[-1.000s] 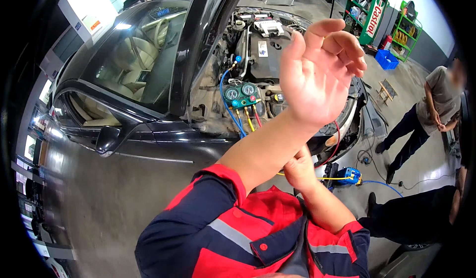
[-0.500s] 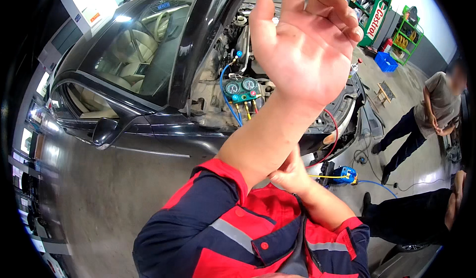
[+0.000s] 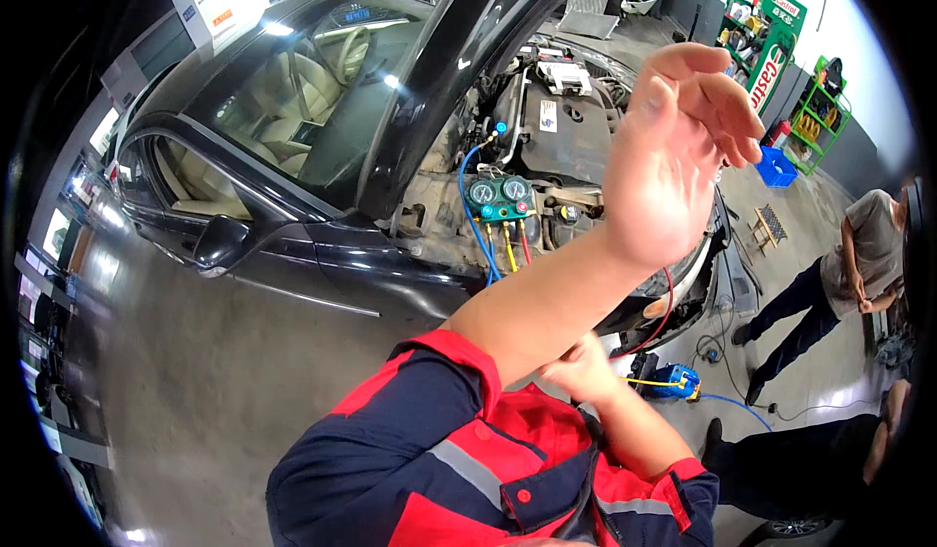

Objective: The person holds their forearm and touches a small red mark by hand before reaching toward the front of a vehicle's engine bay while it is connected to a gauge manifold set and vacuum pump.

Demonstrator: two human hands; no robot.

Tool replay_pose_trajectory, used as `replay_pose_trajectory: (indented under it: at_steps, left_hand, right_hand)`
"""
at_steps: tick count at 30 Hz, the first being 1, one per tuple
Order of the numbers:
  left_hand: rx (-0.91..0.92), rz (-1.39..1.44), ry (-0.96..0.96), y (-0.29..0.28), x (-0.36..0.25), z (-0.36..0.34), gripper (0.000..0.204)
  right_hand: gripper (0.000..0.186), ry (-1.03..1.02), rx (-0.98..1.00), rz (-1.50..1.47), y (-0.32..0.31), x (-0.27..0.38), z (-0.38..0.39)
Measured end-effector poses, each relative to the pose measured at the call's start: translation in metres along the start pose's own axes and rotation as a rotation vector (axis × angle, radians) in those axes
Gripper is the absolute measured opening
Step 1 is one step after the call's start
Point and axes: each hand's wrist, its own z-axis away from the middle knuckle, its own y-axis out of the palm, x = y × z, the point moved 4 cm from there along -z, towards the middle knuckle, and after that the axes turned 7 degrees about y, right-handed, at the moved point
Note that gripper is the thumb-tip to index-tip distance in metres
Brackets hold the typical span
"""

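My left hand is raised palm-up over the car's engine bay, its fingers loosely bent and apart, holding nothing. My right hand is low beside the underside of my left forearm, fingers curled; what they grip, if anything, is hidden. Behind my arm, a green two-dial gauge manifold rests in the engine bay, with blue, yellow and red hoses. A blue pump with a yellow hose stands on the floor beyond my right hand.
The black car has its hood raised. A person in grey stands at the right; another person's dark legs are below. Green shelves, a blue crate, a wooden stand and cables lie farther back.
My left hand has shifted right, rising then coming down, its fingers now a little more bent. My right hand's fingers show more below the forearm. The view has shifted slightly.
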Motion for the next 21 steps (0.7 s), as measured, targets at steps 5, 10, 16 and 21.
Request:
replay_pose_trajectory:
  at_steps: [5, 10, 16, 21]
  left_hand:
    - [0.059, 0.009, -0.053, 0.003, 0.004, 0.006, 0.049]
    - [0.091, -0.005, -0.057, 0.012, -0.001, 0.009, 0.046]
    - [0.254, -0.228, -0.027, 0.017, 0.023, 0.040, 0.042]
    - [0.975, -0.914, 0.199, 0.066, 0.037, 0.113, 0.023]
  right_hand:
    - [0.060, -0.439, -0.261, -0.068, 0.004, 0.047, -0.007]
    - [0.061, -0.041, 0.008, 0.085, 0.002, 0.009, -0.004]
    - [0.074, -0.111, -0.006, -0.409, -0.016, -0.003, 0.000]
    - [0.055, 0.372, 0.038, -0.477, -0.020, -0.034, 0.016]
